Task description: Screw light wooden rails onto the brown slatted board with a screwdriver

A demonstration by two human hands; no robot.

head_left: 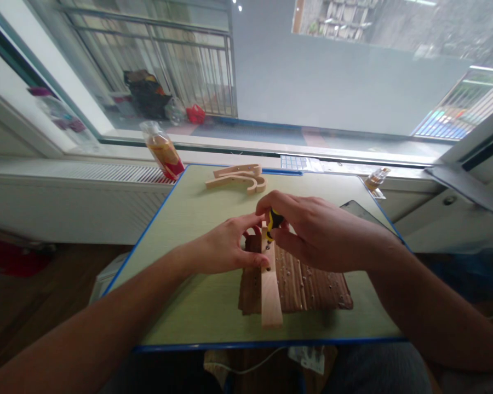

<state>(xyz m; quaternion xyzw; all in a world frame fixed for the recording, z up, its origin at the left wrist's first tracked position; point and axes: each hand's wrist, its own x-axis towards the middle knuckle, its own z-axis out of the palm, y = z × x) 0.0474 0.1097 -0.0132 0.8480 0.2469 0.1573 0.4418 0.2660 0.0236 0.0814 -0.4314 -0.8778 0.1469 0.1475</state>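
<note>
- Left hand [225, 246]: clamped on the wooden strip [271, 301] from its left side, thumb tip beside a small dark hole.
- Right hand [324, 230]: closed around a yellow-and-black screwdriver [274, 220], tip down at the strip's upper face; screw or hole there too small to tell.
- Hands close together; whether they touch, cannot tell.
- Strip lies across a ridged, pitted brown sheet [308, 282], toward its left side, near end overhanging the edge.
- Sheet rests on a pale green, blue-edged table [189, 306].
- Curved wooden pieces [225, 179] lie at the table's far side.
- Red-labelled bottle [164, 153] stands beyond the far left corner.
</note>
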